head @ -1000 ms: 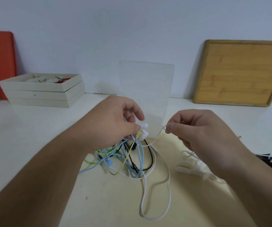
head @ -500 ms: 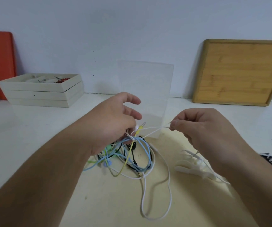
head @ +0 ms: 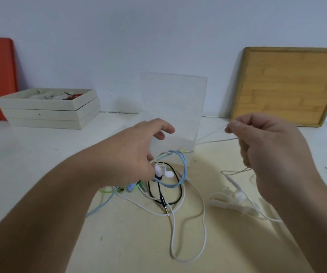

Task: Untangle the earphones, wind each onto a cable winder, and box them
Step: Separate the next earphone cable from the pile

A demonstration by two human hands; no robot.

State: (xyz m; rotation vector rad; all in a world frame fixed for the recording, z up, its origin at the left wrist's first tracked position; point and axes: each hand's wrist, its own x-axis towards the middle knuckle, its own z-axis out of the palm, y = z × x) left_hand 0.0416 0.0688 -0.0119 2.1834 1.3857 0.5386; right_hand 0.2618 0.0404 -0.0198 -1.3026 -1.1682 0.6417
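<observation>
Right hand raised, pinching thin white cord drawn taut from earphone tangle on table; left hand over the tangle, fingers loosely bent, grip on it unclear

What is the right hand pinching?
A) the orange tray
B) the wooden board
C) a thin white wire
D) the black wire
C: the right hand pinches a thin white wire between thumb and finger, up off the table, while the black wire lies in the tangle that the left hand holds.
</observation>
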